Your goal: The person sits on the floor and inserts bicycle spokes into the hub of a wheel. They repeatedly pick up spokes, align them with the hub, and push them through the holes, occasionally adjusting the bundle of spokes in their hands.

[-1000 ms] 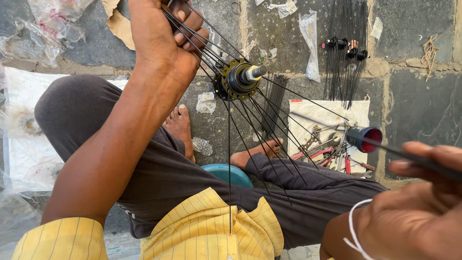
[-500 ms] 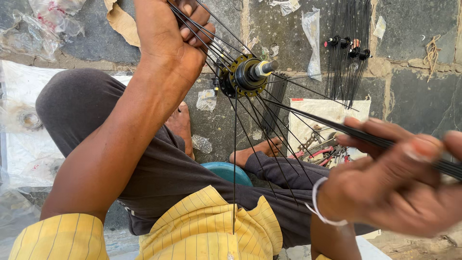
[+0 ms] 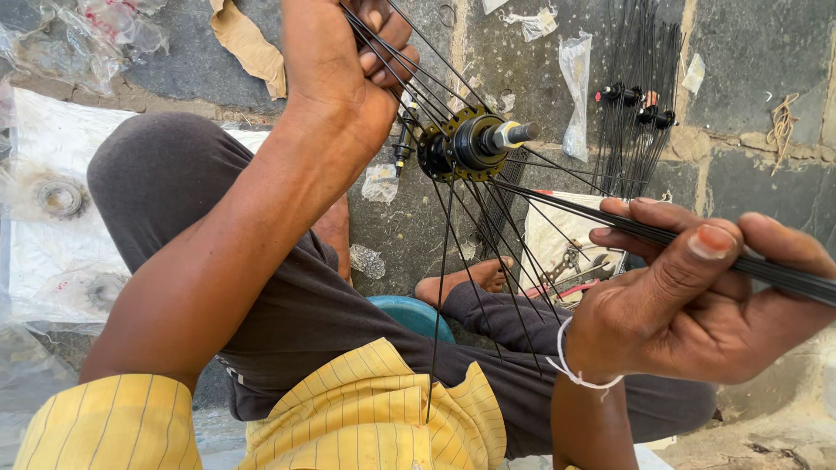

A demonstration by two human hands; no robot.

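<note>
The left hand [image 3: 344, 65], at about 11 o'clock in the view, is closed around a fan of black spokes [image 3: 409, 65] that rise from the wheel hub [image 3: 466, 144]. The hub hangs in the air near 12 o'clock, above the person's lap and the stone floor [image 3: 758, 183]. Its long axis runs roughly left to right, and the bright axle end [image 3: 515, 133] points toward 3 o'clock, tilted slightly up.

The right hand [image 3: 697, 296], at 4 o'clock, is curled shut on a second bundle of spokes [image 3: 610, 222], pinched under the thumb. These run from the hub down toward 4 o'clock and carry on past the fingers.

More spokes hang loose from the hub toward 6 o'clock, over the dark trousers [image 3: 287, 313] and yellow shirt [image 3: 374, 405].

As a judgement, the loose spokes could cross or tangle with the gripped bundles, since nothing steadies them. If either hand slackens, the hub could swing or drop onto the bare foot [image 3: 466, 278] below it, and the thin ends could poke skin.

A standing bundle of spare spokes [image 3: 640, 96] sits at 1 o'clock, well apart from both hands.
</note>
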